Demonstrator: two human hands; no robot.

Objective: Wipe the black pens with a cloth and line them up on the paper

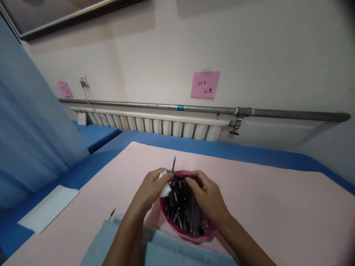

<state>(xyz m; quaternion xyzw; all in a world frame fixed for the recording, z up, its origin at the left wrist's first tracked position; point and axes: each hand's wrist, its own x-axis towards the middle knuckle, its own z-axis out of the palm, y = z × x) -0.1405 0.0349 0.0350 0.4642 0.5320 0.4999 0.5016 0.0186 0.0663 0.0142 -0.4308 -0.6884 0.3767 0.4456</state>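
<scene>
Closest, below my fingers: light-blue folded cloth [188, 255] by my forearms. A slim black-tipped pen [112, 214] pokes out past its edge, left of my left fingers and nearer me; a forearm dragging the cloth could roll it off.

Right under both sets of fingers: round pink scalloped basket [195, 240], full of jumbled black and clear pens [181, 203]. My left hand [154, 184] is at its far-left rim, thumb and fingers pinching a crumpled white tissue [165, 189] and a thin dark-tipped, pen-like stick [174, 164], tip up and away from me. One pinch, two things: the stick could slip if the tissue bunches, and the tip could mark skin or tissue.

My right hand [208, 195] is over the basket's right side, thumb and forefinger curled together above the pens; can't tell if they grasp one. Tugging a tangled pen could flick out others; a wrist knocking the rim could tip the basket.

Beyond my fingers: pale pink sheet [263, 207], then blue padded surface [257, 153], white radiator [166, 127], grey metal pipe [133, 104].
</scene>
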